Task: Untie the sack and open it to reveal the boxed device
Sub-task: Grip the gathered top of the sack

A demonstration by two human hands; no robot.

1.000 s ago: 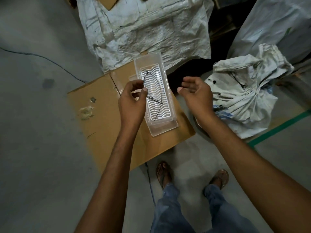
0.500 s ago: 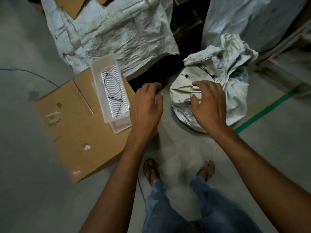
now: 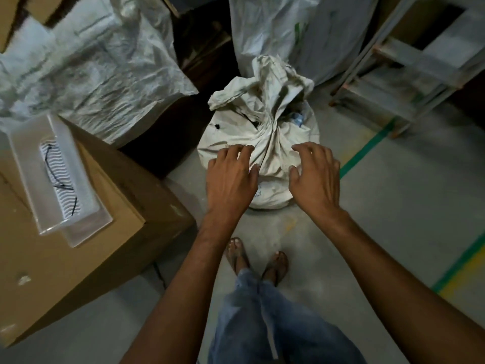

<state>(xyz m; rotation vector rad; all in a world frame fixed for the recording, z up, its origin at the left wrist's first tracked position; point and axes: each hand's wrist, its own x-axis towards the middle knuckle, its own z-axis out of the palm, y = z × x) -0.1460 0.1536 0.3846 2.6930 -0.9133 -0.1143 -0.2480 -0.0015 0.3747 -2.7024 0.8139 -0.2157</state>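
Sack (image 3: pixel 258 143): I see it knotted, contents hidden.
Left hand (image 3: pixel 231 179): empty, fingers spread, over sack.
Right hand (image 3: pixel 316 177): likewise.

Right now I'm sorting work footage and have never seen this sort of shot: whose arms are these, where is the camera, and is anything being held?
There is no machine here. The camera sits on a person's head and looks down, so you see their own arms, jeans and sandalled feet. The left hand and right hand are both open, fingers spread, holding nothing, at the near side of a tied white sack on the concrete floor; whether they touch it is unclear. Its top is knotted shut, so what is inside stays hidden. To the left a clear plastic tray rests on a cardboard box. Other large white sacks lie behind.
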